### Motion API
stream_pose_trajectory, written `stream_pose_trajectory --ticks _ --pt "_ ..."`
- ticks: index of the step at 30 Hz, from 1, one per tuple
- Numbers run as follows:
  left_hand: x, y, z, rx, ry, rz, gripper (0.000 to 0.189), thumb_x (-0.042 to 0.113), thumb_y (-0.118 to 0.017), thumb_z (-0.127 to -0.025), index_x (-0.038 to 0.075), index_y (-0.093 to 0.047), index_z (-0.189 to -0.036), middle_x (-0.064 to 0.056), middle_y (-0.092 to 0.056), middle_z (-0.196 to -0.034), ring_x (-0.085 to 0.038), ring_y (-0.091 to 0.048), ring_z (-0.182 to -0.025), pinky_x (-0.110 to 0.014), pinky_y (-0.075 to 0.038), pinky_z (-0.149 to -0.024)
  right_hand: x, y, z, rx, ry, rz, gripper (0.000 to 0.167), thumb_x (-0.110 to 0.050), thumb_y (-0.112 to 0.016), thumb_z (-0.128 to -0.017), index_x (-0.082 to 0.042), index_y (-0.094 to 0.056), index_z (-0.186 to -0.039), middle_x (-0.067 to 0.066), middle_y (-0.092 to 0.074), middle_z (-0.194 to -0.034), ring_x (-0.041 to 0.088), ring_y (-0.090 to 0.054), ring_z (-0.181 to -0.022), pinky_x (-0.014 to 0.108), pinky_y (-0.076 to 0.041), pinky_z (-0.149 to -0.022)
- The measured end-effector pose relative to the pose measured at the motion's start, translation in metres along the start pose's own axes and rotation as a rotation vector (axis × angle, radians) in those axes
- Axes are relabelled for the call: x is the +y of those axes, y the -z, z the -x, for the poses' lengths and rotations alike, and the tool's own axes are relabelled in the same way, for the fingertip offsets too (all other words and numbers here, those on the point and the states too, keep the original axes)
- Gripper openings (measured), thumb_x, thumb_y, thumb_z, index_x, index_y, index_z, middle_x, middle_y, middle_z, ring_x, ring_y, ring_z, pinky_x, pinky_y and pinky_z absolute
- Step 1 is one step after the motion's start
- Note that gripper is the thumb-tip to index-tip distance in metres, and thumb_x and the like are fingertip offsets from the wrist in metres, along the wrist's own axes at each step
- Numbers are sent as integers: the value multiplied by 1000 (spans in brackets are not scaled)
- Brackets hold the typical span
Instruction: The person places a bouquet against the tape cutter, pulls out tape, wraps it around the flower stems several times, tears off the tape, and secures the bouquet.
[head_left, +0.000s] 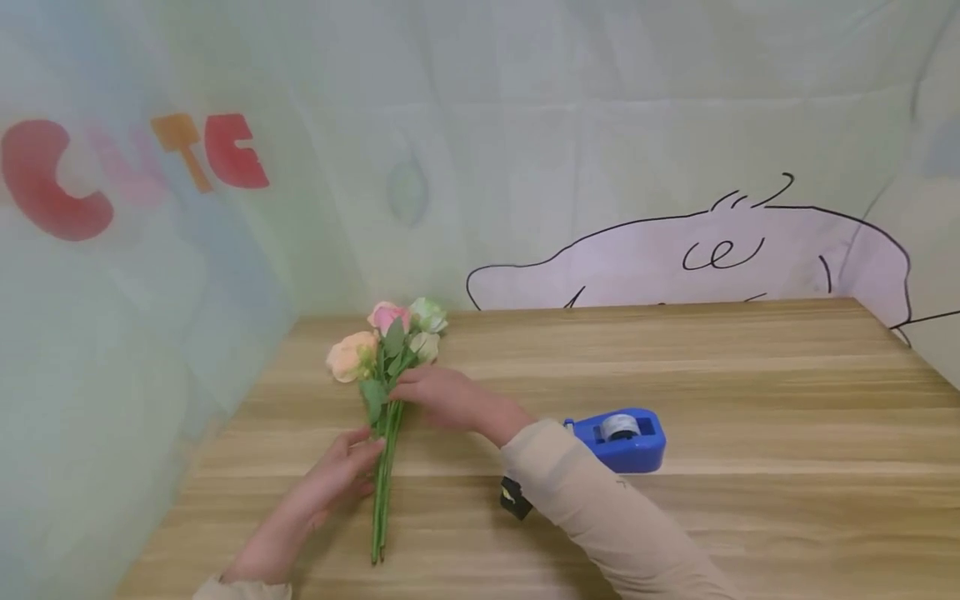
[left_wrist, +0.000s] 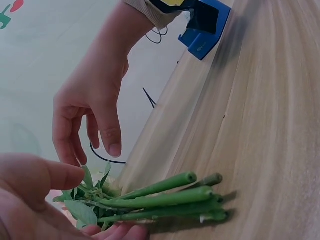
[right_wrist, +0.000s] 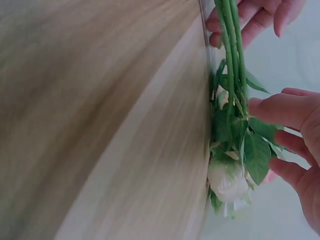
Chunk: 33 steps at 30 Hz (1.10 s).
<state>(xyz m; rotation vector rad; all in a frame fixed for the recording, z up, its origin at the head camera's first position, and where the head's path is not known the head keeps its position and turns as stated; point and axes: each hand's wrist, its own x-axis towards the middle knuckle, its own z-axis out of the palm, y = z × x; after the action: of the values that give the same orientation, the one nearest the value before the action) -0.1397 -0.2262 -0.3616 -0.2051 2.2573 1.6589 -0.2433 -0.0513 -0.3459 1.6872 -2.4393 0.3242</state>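
A bunch of flowers lies on the table at left of centre, with a peach rose [head_left: 351,357], a pink rose [head_left: 388,316] and pale green-white blooms [head_left: 428,314] at its far end. Its green stems [head_left: 386,483] point toward the near edge. My left hand [head_left: 341,467] is beside the stems from the left, its fingers loosely bent. From the right, my right hand [head_left: 453,398] reaches over the leaves just below the blooms, fingertips right at the stems. In the right wrist view, its fingers are spread near a leaf [right_wrist: 256,157] and a white rose [right_wrist: 227,180].
A blue tape dispenser [head_left: 633,450] with a roll of tape stands right of the bunch, partly behind my right sleeve [head_left: 600,500]. A small black box [head_left: 514,500] shows at that sleeve. Printed cloth [head_left: 360,167] hangs along the table's back and left sides.
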Motion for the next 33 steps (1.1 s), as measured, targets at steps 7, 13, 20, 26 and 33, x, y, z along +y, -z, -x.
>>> stream_pose_trajectory --ticks 7,13,20,26,33 --pt "-4 3 1 1 70 63 72 25 -41 -99 -16 4 -138 -41 -16 -138 -52 -24 -127 -50 -39 -99 -9 -8 -7 8 53 22 42 9 -59 -79 -8 -62 -117 3 -61 -117 16 -52 -113 21 -33 -102" --pt "-2 4 0 -1 70 70 69 22 -39 -100 -21 1 -136 -42 -18 -136 -51 -27 -126 -50 -40 -98 -18 -8 -13 -60 61 100 32 0 -53 -91 -13 -62 -120 -1 -59 -121 13 -50 -116 18 -34 -101" --pt "-3 4 -2 1 72 66 64 22 -37 -101 -22 -6 -135 -40 -24 -134 -50 -32 -123 -50 -41 -96 -23 -10 -20 -103 72 133 37 3 -57 -87 -14 -62 -120 -4 -58 -121 11 -49 -115 17 -36 -98" --pt "-4 2 -4 9 78 47 61 22 -38 -100 -20 -12 -136 -37 -31 -132 -45 -39 -119 -47 -44 -94 -19 -18 -22 -109 74 151 40 5 -59 -84 -16 -62 -118 -5 -58 -119 10 -49 -113 16 -36 -98" --pt "-2 -1 -7 3 66 35 61 21 -40 -99 -21 -13 -135 -36 -32 -131 -43 -42 -116 -49 -43 -94 -17 -23 -25 -94 100 152 32 -4 -60 -88 -15 -63 -117 -4 -58 -115 9 -49 -109 13 -35 -95"
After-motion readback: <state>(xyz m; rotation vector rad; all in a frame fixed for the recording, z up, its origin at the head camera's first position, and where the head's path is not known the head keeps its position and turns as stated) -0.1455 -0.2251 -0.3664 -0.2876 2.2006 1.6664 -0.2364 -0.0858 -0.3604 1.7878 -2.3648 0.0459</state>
